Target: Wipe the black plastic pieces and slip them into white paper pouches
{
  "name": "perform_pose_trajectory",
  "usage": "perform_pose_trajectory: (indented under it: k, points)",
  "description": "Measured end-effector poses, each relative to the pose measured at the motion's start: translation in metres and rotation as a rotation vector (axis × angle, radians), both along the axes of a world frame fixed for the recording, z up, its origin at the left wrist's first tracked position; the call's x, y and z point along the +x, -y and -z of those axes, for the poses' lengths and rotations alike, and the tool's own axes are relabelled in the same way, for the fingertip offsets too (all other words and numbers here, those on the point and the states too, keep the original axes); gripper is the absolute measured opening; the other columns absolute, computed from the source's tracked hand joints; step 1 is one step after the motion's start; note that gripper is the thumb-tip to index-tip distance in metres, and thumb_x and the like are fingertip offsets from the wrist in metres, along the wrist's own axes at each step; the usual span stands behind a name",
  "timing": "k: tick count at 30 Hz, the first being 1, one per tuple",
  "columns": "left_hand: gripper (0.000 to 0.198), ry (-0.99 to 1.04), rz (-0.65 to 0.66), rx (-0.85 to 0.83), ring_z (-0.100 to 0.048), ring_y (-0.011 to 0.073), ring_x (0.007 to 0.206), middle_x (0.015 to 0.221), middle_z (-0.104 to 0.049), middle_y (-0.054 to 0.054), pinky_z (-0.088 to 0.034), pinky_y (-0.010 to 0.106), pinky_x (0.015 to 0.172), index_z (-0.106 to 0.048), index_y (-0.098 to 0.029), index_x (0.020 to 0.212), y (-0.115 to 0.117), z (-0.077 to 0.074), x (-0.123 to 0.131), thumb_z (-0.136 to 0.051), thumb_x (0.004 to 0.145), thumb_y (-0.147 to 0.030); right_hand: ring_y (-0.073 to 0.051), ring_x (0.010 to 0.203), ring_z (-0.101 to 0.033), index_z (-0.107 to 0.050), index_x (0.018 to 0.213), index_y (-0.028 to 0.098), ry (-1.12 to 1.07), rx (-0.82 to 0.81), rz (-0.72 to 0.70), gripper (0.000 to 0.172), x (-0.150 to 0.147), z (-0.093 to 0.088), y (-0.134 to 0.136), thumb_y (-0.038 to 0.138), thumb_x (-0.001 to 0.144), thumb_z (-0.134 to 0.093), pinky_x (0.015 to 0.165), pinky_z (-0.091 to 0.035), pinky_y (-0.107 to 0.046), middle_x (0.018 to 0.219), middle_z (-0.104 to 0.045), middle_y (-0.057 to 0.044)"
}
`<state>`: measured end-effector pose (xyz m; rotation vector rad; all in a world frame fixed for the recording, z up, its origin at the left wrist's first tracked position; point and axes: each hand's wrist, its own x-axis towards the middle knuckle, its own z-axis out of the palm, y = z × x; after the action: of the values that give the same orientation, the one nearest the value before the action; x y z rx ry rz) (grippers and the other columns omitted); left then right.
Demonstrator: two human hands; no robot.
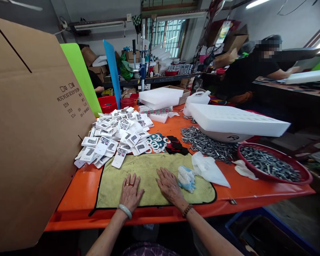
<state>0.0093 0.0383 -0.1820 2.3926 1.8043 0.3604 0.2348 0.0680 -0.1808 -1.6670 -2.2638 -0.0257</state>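
Both hands rest palm down on a yellow-green cloth mat [149, 163] with a dark edge. My left hand [130, 193] lies flat with its fingers spread, a ring on one finger and a pale bangle at the wrist. My right hand [169, 186] is flat too, its fingers stretched out, with a dark bracelet on the wrist. Neither hand holds anything. Just right of my right hand is a crumpled blue-and-white cloth [186, 178]. Beyond the mat lies a heap of small white printed boxes [120, 133]. Beside it are white and teal rings [156, 142] and a black-and-red fabric item [176, 145].
A large cardboard box [37, 124] stands at the left. Metal parts [208, 144] are piled on the orange table cover [77, 192]; more fill a red basket [272, 163]. White foam [237, 119] tops a bowl. A person in black [250, 71] works at the right.
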Motion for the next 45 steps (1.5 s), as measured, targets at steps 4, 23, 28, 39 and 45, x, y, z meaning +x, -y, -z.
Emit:
perform_pose_trajectory:
  k: [4, 23, 28, 39, 45]
  points:
    - [0.053, 0.002, 0.002, 0.006, -0.029, 0.0331, 0.141, 0.15, -0.041, 0.008, -0.027, 0.053, 0.113, -0.046, -0.021, 0.14, 0.001, -0.001, 0.0, -0.048, 0.091, -0.043, -0.027, 0.132, -0.042, -0.053, 0.133, 0.014, 0.006, 0.002, 0.002, 0.044, 0.0, 0.002, -0.001, 0.031, 0.096, -0.039, 0.108, -0.031, -0.041, 0.141, -0.051, -0.013]
    - [0.059, 0.053, -0.04, -0.082, -0.025, 0.0315, 0.143, 0.153, -0.035, 0.007, -0.025, 0.053, 0.115, -0.042, -0.024, 0.143, 0.005, -0.011, 0.002, -0.043, 0.092, -0.053, -0.028, 0.103, -0.06, -0.064, 0.098, 0.016, 0.0, 0.027, -0.042, 0.023, 0.001, 0.002, -0.017, 0.029, 0.091, -0.046, 0.088, -0.044, -0.04, 0.106, -0.066, -0.014]
    - [0.062, 0.147, -0.044, -0.147, -0.021, 0.0311, 0.145, 0.154, -0.033, 0.006, -0.02, 0.052, 0.118, -0.041, -0.025, 0.143, 0.007, -0.017, 0.002, -0.042, 0.091, -0.058, -0.023, 0.082, -0.062, -0.061, 0.083, 0.02, -0.219, -0.133, -0.091, 0.027, -0.006, -0.017, -0.054, 0.035, 0.09, -0.039, 0.078, -0.046, -0.035, 0.087, -0.066, -0.01]
    - [0.063, 0.253, -0.054, -0.184, -0.017, 0.0316, 0.145, 0.156, -0.029, 0.006, -0.017, 0.054, 0.119, -0.039, -0.025, 0.144, 0.009, -0.022, 0.001, -0.042, 0.09, -0.057, -0.019, 0.077, -0.06, -0.065, 0.081, 0.018, -0.45, -0.344, -0.295, 0.029, -0.101, -0.133, -0.149, 0.037, 0.084, -0.044, 0.071, -0.044, -0.029, 0.08, -0.069, -0.005]
    - [0.064, 0.302, -0.049, -0.227, -0.016, 0.0316, 0.146, 0.157, -0.028, 0.006, -0.014, 0.054, 0.12, -0.039, -0.025, 0.144, 0.009, -0.027, 0.0, -0.042, 0.09, -0.058, -0.017, 0.071, -0.061, -0.066, 0.081, 0.015, -0.451, -0.394, -0.341, 0.023, -0.149, -0.161, -0.182, 0.028, 0.082, -0.047, 0.064, -0.042, -0.024, 0.072, -0.068, -0.004]
